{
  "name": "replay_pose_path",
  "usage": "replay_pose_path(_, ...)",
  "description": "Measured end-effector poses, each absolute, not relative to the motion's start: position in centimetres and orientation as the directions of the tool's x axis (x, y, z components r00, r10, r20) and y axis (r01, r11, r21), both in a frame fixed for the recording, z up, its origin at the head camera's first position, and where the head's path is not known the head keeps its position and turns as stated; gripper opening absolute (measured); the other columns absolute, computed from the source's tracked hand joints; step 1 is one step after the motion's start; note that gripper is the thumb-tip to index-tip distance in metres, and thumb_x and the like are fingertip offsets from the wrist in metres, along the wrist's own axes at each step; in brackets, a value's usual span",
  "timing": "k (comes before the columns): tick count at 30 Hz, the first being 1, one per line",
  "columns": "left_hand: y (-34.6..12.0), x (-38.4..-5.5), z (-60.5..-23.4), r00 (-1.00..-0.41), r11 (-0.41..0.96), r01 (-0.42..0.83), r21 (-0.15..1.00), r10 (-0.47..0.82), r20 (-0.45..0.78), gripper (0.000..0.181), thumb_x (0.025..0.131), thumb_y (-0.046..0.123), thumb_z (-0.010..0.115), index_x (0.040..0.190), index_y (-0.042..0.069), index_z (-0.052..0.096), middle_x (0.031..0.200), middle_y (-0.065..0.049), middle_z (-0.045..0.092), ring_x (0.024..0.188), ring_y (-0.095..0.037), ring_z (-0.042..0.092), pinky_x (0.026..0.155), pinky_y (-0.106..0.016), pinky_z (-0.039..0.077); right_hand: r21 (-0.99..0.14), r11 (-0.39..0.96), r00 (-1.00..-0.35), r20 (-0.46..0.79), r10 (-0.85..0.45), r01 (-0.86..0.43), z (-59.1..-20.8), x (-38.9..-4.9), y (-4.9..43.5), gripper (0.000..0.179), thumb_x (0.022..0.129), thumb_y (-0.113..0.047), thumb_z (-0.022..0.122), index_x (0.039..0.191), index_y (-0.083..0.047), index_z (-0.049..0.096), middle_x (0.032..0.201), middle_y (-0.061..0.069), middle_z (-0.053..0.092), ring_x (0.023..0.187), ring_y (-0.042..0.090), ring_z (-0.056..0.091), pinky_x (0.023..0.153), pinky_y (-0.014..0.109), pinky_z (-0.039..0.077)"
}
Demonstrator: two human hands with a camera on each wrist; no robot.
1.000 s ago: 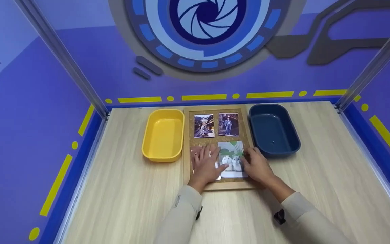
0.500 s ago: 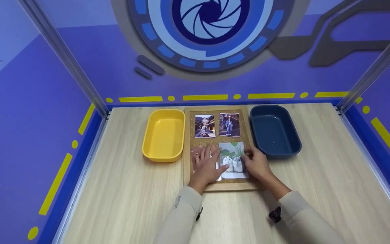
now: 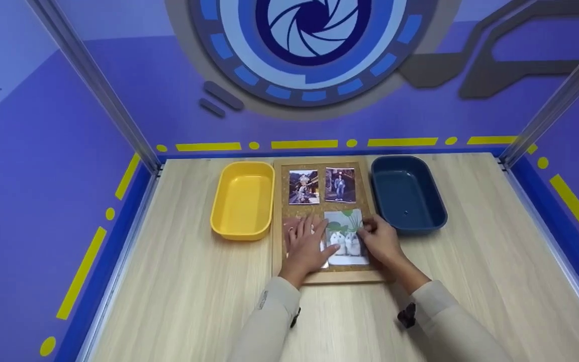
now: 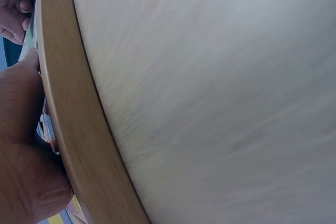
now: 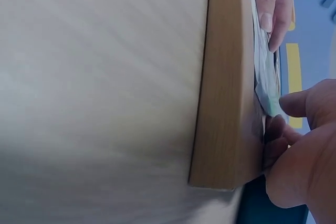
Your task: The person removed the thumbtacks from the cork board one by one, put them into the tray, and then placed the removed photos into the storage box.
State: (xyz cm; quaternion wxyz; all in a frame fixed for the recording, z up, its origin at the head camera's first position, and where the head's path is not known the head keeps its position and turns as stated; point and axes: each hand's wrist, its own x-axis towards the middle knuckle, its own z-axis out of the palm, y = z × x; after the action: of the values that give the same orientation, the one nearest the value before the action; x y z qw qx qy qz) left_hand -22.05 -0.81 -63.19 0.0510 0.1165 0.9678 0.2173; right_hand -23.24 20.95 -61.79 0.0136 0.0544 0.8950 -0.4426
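A wood-framed cork board [image 3: 314, 207] lies on the table. On its lower right is a photo [image 3: 342, 255] of small white animals under green leaves. My left hand [image 3: 307, 249] lies spread over the lower-left photo [image 3: 292, 224], covering most of it, its thumb reaching onto the animal photo. At that photo's right edge, my right hand [image 3: 382, 241] has curled fingers and pinches the edge between thumb and fingers. The right wrist view shows the thumb [image 5: 295, 103] above the edge and curled fingers [image 5: 275, 129] below. Two photos, one left [image 3: 303, 187] and one right [image 3: 340, 185], lie along the top.
A yellow tray [image 3: 242, 233] stands left of the board, and a dark blue tray [image 3: 420, 229] stands close on its right. Purple-blue wall panels [image 3: 289, 128] enclose the back and sides of the wooden table [image 3: 194, 291].
My right hand's fingers have drawn in from lying along the photo's right edge to a pinch there. The left hand stays in place.
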Motion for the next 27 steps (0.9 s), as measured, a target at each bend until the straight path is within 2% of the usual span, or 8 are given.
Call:
replay_pose_path(6,-0.72,-21.93,-63.27,-0.969,0.868,0.193,0.458,0.243,-0.052,0.076,0.090,0.067,0.054,0.155,0.034,0.032,0.168,-0.008,0.015,0.156,-0.033,0.011,0.122,-0.063,0.005,-0.811,0.579,-0.996,-0.055,0.072,0.086,-62.21,-23.21,21.25,0.026,0.089,-0.014,0.069,0.112,-0.009,0.059,0.096,0.008,0.062,0.084,0.020,0.059,0.069,0.029,0.050)
replay_pose_path(10,-0.70,-22.05,-63.40,-0.968,0.864,0.195,0.465,0.245,-0.050,0.076,0.090,0.066,0.054,0.155,0.034,0.032,0.168,-0.009,0.015,0.156,-0.033,0.011,0.122,-0.063,0.005,-0.802,0.594,-0.998,-0.038,0.055,0.064,-62.41,-23.20,21.37,0.023,0.088,-0.012,0.071,0.106,-0.008,0.059,0.095,0.008,0.062,0.084,0.019,0.059,0.070,0.029,0.049)
replay_pose_path(16,-0.87,-21.99,-63.30,-0.970,0.884,0.202,0.421,0.241,-0.041,0.077,0.090,0.068,0.053,0.155,0.034,0.031,0.168,-0.009,0.016,0.155,-0.033,0.013,0.122,-0.063,0.008,-0.794,0.605,-0.998,-0.063,0.022,0.064,-62.38,-23.26,21.38,0.017,0.088,-0.012,0.070,0.104,-0.011,0.065,0.093,0.006,0.061,0.084,0.019,0.057,0.072,0.029,0.047)
replay_pose_path(27,-0.73,-22.16,-63.51,-0.967,0.874,0.200,0.442,0.250,-0.057,0.077,0.090,0.068,0.052,0.155,0.034,0.031,0.168,-0.009,0.016,0.155,-0.033,0.012,0.121,-0.063,0.007,-0.826,0.559,-0.997,-0.080,0.005,0.069,-62.19,-23.20,21.74,0.021,0.084,-0.007,0.071,0.104,-0.008,0.066,0.090,0.006,0.059,0.081,0.018,0.054,0.067,0.026,0.046)
